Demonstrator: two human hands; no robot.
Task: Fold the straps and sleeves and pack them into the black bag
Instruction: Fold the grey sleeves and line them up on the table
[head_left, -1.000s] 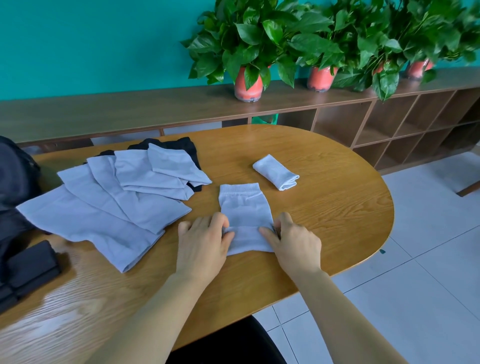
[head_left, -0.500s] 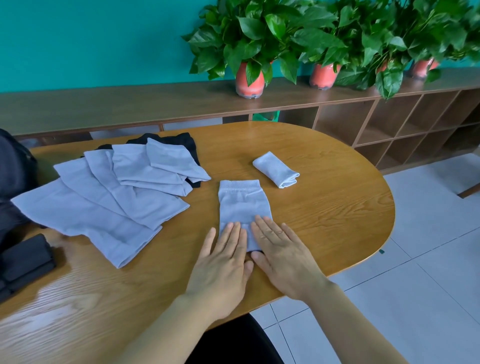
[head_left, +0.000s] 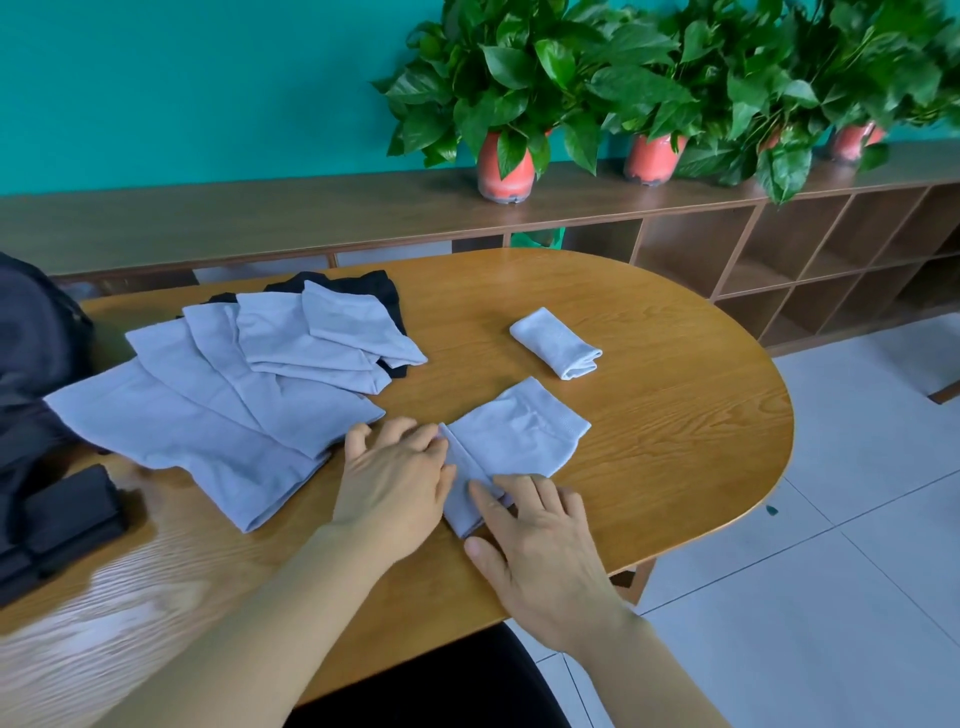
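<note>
Now the grey sleeve (head_left: 524, 434) lies on the counter (head_left: 675, 410), its long axis slanting away to the right from its folded near end, where both hands sit. The right grip (head_left: 545, 551) presses the fold with straight fingers; the left grip (head_left: 395, 483) touches its left end with bent fingers, pinching or not I cannot tell. Bare wood lies ahead; the black bag (head_left: 36, 353) is far left.

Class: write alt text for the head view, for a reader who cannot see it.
The left hand and right hand rest on a partly folded pale grey fabric sleeve on an oval wooden table; unfolded grey sleeves lie left.
</note>
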